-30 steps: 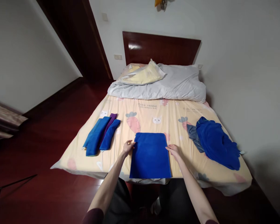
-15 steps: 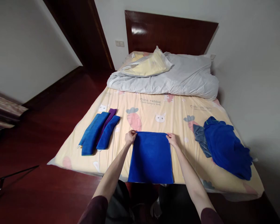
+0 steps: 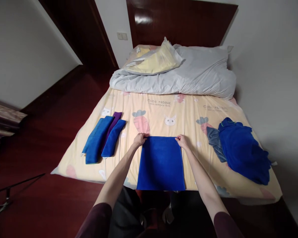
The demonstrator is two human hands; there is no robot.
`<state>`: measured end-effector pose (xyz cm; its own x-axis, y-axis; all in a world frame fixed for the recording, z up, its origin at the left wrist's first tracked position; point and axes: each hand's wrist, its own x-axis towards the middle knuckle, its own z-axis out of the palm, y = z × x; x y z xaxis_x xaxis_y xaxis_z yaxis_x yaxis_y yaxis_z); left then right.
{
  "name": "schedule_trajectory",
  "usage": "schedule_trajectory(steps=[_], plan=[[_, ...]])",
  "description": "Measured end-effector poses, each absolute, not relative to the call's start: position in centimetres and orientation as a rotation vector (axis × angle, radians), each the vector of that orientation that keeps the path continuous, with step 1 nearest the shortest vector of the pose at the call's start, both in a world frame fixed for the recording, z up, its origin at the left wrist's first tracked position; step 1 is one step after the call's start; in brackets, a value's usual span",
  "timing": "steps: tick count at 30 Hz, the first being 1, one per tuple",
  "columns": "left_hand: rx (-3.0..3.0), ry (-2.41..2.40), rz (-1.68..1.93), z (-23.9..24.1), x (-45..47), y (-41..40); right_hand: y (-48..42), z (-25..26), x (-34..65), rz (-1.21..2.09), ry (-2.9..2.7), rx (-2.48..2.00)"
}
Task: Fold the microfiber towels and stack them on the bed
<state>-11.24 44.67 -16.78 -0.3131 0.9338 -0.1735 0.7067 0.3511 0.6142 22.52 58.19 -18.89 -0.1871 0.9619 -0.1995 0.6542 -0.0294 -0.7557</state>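
Observation:
A blue towel (image 3: 162,163) lies spread as a rough square at the front edge of the bed. My left hand (image 3: 140,140) pinches its far left corner, and my right hand (image 3: 182,141) pinches the far right corner. Left of it are several folded towels in long strips: blue-teal ones (image 3: 96,138), a purple one (image 3: 117,116) partly covered, and a bright blue one (image 3: 113,138). To the right sits a crumpled heap of blue towels (image 3: 244,150), with a grey-blue cloth (image 3: 215,142) at its left side.
The bed has a pale yellow sheet (image 3: 161,114) printed with carrots and rabbits. A grey quilt (image 3: 203,71) and a yellow pillow (image 3: 160,61) lie before the dark headboard (image 3: 178,23). A thin black stand (image 3: 8,191) is on the floor at left.
The view has tilted slightly downward, so the bed's far end sits higher in the picture. Both hands keep hold of the same towel corners, and the other towels stay put.

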Motion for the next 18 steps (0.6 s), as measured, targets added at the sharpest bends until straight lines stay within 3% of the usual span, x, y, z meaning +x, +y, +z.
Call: schedule_trajectory(steps=[7,13,18], plan=[[1.527,2.041,0.586,-17.0,-12.3,46.3,58.5,-19.3,22.4,1.057,-1.896,-1.629],[1.469,2.226,0.735,-18.6,-12.3,49.5,60.6,-19.3,20.4,0.678,-1.906,-1.716],[1.394,2.354,1.095,-21.5,-11.3,49.4,60.7,-20.5,19.2,0.36,-1.948,-1.776]])
